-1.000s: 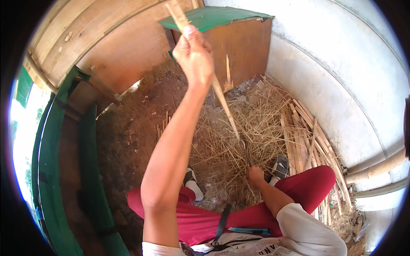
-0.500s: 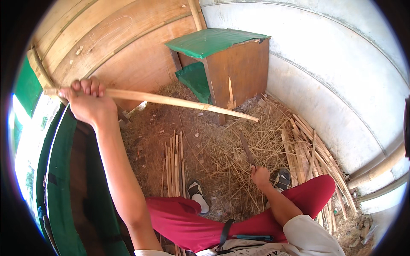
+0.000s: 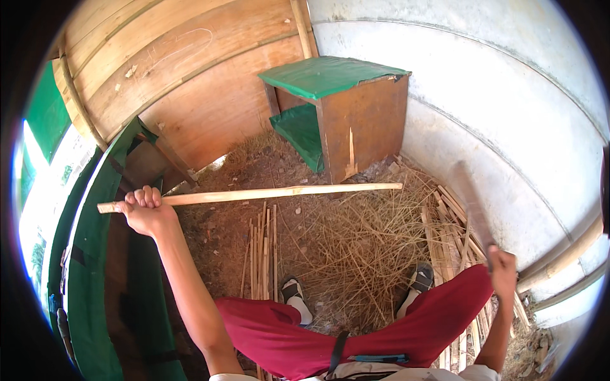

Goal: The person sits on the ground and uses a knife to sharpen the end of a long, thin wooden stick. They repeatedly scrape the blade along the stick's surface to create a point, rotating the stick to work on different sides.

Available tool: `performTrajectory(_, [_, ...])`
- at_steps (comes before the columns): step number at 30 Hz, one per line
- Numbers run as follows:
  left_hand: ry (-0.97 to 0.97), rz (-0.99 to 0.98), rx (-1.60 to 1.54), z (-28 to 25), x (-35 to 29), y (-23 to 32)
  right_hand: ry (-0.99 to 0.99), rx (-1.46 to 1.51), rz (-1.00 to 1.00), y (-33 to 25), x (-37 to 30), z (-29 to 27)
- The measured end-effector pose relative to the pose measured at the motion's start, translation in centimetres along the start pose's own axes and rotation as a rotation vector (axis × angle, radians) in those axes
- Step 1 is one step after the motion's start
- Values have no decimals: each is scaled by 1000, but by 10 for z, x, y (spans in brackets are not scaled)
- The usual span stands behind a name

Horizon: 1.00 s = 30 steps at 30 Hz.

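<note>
Stick (image 3: 254, 193) lies level, left-right, in left hand (image 3: 145, 213) grip; right hand (image 3: 503, 270) grips blade (image 3: 470, 203).

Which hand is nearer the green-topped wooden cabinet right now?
Neither clearly. The left hand grips the stick far left of the cabinet; the right hand holds a blade down to its right.
</note>
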<state>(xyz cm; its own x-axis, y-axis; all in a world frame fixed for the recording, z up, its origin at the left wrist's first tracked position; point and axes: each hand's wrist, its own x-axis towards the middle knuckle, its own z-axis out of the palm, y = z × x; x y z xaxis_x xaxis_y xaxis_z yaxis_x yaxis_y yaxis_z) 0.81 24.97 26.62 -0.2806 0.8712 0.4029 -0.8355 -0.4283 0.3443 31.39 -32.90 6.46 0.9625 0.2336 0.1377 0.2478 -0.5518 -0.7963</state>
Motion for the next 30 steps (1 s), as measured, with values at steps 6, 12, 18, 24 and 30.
performTrajectory(6, [210, -133, -19, -77, 9, 3, 449, -192, 161, 144, -68, -25])
performTrajectory(12, [390, -317, -74, -137, 1, -1, 263, -483, 473, 316, -244, 57])
performTrajectory(18, [284, -349, -153, -162, -11, 1, 173, -698, 398, 258, -333, 122])
performTrajectory(24, [174, -285, -231, -161, -28, 7, -28, -740, 401, 301, -356, 131])
performTrajectory(30, [189, -256, -234, -154, -38, 11, -92, -779, 354, 343, -351, 130])
